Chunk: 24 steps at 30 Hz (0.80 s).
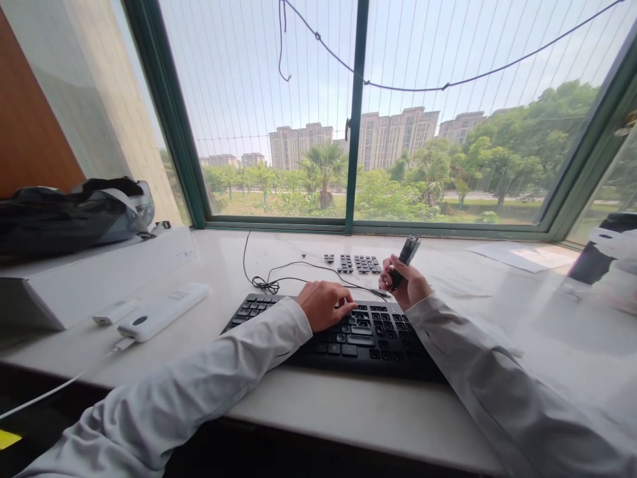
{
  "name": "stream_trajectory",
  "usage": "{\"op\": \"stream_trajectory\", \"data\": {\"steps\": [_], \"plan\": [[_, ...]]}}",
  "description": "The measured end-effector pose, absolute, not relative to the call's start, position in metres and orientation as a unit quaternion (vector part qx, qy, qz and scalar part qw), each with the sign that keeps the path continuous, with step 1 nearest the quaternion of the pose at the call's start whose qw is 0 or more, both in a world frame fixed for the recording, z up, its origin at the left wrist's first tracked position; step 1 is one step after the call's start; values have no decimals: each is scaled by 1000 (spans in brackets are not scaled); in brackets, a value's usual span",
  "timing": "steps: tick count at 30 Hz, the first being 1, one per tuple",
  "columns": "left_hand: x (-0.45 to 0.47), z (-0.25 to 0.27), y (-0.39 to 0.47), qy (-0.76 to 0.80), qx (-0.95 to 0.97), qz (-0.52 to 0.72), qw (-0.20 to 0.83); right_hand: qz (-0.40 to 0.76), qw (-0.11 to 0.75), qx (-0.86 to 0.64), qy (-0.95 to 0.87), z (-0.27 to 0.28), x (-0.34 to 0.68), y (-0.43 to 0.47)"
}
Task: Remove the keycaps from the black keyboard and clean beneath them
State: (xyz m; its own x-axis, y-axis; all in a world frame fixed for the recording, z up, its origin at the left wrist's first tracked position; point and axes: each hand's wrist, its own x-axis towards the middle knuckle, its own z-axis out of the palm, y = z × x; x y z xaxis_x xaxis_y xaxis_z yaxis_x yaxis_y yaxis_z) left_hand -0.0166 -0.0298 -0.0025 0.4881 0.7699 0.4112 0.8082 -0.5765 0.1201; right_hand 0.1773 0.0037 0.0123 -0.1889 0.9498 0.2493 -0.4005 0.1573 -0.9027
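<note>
From my remote seat I see the white counter and on it the keyboard, with bare key sockets toward its right end, and the left hand bent narrow over its middle, though I cannot tell whether a cap is pinched there. Alongside, the right hand grips a black handheld object above the board's far edge; I judge a slip could scratch the sockets. Just beyond, a hand snagging the loose cable could, I reckon, drag it through the sorted keycaps, scattering them
</note>
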Motion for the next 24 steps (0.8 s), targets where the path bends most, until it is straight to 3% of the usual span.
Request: {"op": "stream_trajectory", "data": {"steps": [6,15,24], "plan": [[-14,1,-35,-442,-854,-274,-9,637,544,-276,-471,17,163,-20],[-6,-9,-39,-366,-860,-287,-211,653,532,-291,-454,5,152,-30],[-6,-8,-42,-367,-872,-272,-174,623,537,-348,-451,-8,151,-25]]}}
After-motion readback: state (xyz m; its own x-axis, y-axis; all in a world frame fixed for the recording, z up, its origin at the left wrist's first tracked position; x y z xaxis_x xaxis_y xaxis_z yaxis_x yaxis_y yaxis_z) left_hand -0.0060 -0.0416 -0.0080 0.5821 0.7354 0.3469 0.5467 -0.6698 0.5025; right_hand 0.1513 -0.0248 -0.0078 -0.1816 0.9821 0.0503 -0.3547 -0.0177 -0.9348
